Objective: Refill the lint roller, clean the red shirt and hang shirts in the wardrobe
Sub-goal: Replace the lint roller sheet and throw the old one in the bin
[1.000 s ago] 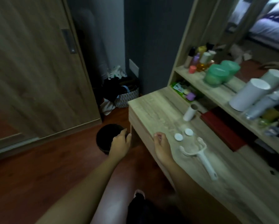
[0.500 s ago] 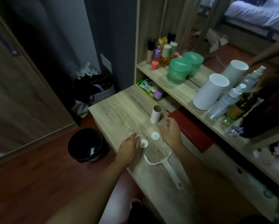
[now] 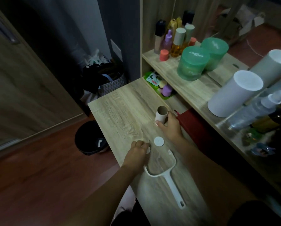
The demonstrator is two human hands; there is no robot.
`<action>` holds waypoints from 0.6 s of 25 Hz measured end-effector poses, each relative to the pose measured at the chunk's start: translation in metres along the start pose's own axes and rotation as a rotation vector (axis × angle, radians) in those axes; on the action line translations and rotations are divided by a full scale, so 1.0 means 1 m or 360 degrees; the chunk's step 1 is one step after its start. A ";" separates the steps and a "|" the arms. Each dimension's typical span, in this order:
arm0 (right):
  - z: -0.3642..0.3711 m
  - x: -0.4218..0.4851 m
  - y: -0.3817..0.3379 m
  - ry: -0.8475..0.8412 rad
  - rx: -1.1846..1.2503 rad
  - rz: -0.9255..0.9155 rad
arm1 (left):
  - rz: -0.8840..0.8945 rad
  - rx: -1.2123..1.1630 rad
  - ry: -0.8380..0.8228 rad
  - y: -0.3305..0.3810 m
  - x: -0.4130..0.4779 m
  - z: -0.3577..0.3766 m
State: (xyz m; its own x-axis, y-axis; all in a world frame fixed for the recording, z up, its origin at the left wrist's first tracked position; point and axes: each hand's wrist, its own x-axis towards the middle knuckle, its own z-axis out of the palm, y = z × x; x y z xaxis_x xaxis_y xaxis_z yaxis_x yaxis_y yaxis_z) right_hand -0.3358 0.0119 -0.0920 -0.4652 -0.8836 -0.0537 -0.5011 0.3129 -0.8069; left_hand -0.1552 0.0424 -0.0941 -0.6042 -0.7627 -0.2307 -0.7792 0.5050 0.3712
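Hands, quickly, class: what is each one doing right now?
Left hand: on a white cap; grip cannot be told.
Right hand: holding the cardboard tube.

A black round waste bin (image 3: 83,149) is sitting on the reddish floor just beside the light wooden desk (image 3: 120,111), with something white lying inside. Behind it, a patterned fabric bag (image 3: 113,84) is slumping near the dark wall. Up on the shelf, a translucent green round jar (image 3: 192,63) is standing near a small coral cylinder (image 3: 164,54) and an amber bottle (image 3: 177,44). Below them, a dark red flat box (image 3: 195,128) is lying on the desk.
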 end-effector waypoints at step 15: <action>-0.059 -0.046 -0.041 -0.0103 -0.0307 -0.0581 | -0.0073 -0.1283 0.0574 0.023 -0.009 -0.115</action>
State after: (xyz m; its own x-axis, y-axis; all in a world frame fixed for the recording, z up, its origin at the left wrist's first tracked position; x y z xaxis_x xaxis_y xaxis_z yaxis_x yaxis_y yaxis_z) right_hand -0.3372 0.0603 -0.0218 -0.1878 -0.9667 0.1739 -0.7549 0.0288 -0.6552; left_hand -0.1483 0.0142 0.0195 -0.3797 -0.9250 -0.0137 -0.3648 0.1361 0.9211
